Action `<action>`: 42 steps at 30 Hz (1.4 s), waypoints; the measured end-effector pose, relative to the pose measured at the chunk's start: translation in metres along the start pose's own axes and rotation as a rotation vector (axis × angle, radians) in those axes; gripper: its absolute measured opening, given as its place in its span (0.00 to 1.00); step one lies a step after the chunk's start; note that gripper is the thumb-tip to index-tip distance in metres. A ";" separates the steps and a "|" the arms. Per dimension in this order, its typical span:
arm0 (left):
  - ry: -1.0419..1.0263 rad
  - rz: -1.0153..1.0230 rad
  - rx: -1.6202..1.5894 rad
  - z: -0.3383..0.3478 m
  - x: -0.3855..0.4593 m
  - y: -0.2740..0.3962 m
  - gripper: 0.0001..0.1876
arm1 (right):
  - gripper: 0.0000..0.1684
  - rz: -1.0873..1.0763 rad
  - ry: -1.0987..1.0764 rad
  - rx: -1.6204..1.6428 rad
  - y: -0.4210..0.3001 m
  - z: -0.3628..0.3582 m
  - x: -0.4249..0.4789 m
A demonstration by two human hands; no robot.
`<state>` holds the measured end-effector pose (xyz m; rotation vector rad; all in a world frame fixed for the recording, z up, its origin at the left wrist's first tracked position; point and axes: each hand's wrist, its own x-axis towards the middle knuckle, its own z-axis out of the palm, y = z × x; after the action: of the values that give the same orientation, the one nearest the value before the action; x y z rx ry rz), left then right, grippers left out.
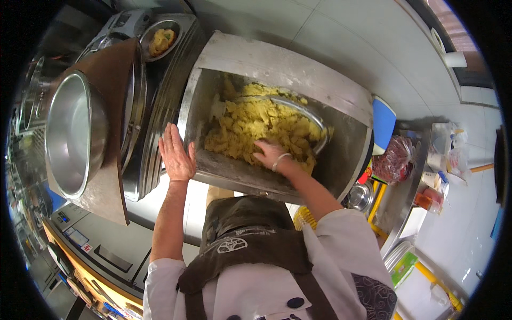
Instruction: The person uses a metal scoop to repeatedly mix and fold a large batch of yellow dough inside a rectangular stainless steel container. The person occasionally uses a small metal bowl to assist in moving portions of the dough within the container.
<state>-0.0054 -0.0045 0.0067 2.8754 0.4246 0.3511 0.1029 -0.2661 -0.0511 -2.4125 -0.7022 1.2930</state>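
Note:
Yellow, clumpy dough (260,120) lies in a metal mixer trough (344,160), around a curved metal mixing bar (310,114). My right hand (270,153), a bracelet at its wrist, reaches over the near wall into the trough. Its fingers touch the near part of the dough; the fingertips are partly hidden, so whether they grip any is unclear. My left hand (177,156) is raised flat beside the trough's left edge, palm down, fingers extended and thumb apart, with nothing in it. Whether it rests on the edge cannot be told.
Left of the trough, a steel bowl (70,134) sits on a brown board (108,196) beside stacked metal trays (154,160). A small bowl with food (162,42) stands behind. On the right are a plastic bag of dark red contents (394,160), a metal shelf and stacked plates (400,254).

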 end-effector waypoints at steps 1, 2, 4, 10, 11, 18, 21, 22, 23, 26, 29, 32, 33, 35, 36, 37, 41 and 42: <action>0.013 -0.009 -0.013 -0.002 -0.002 -0.001 0.36 | 0.35 -0.075 0.042 0.080 0.018 -0.003 -0.015; 0.015 -0.012 -0.007 -0.003 -0.004 -0.001 0.35 | 0.37 -0.045 0.060 0.068 0.032 -0.011 -0.034; 0.010 -0.001 0.004 0.004 0.001 0.001 0.35 | 0.42 0.079 0.121 0.023 0.076 -0.020 -0.070; 0.017 0.003 -0.020 0.007 0.001 -0.001 0.35 | 0.60 0.351 0.121 0.028 0.108 0.007 -0.101; 0.019 0.001 -0.017 0.006 0.000 -0.001 0.35 | 0.61 0.345 0.147 0.040 0.111 0.011 -0.101; 0.016 -0.007 0.013 0.003 -0.001 0.000 0.35 | 0.57 0.318 0.125 -0.177 0.098 0.027 -0.083; 0.020 -0.008 0.015 0.005 -0.001 0.000 0.35 | 0.56 0.327 0.156 -0.227 0.099 0.031 -0.083; 0.026 -0.005 0.014 0.005 -0.001 0.000 0.35 | 0.57 0.362 0.128 -0.249 0.100 0.032 -0.080; 0.024 -0.008 0.022 0.004 -0.002 0.000 0.35 | 0.58 0.399 0.099 -0.270 0.101 0.032 -0.080; 0.034 -0.007 0.031 0.005 -0.002 0.001 0.35 | 0.58 0.446 0.176 -0.199 0.094 0.025 -0.093; 0.027 -0.011 0.028 0.006 -0.002 0.001 0.35 | 0.55 0.403 0.369 -0.188 0.094 0.023 -0.110; 0.033 -0.005 0.054 0.008 -0.002 0.003 0.34 | 0.52 0.495 0.467 0.001 0.079 0.008 -0.117; 0.021 -0.014 0.057 0.007 -0.002 0.004 0.35 | 0.51 0.525 0.464 -0.017 0.075 0.000 -0.116; 0.011 -0.032 0.071 0.005 -0.002 0.008 0.34 | 0.50 0.585 0.460 -0.048 0.064 -0.017 -0.110; 0.020 -0.036 0.059 0.005 -0.004 0.004 0.34 | 0.50 0.581 0.443 -0.053 0.049 -0.032 -0.108; 0.031 -0.032 0.043 0.005 -0.004 0.003 0.34 | 0.53 0.589 0.435 -0.045 0.043 -0.042 -0.098; 0.035 -0.044 0.040 0.001 -0.003 0.005 0.35 | 0.59 0.597 0.403 0.076 -0.003 -0.089 -0.065; 0.041 -0.033 0.027 0.000 -0.002 0.005 0.35 | 0.59 0.555 0.428 0.059 -0.008 -0.090 -0.054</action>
<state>-0.0057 -0.0097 0.0073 2.8882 0.4878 0.4018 0.1510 -0.2932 0.0392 -2.8024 0.1321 0.8787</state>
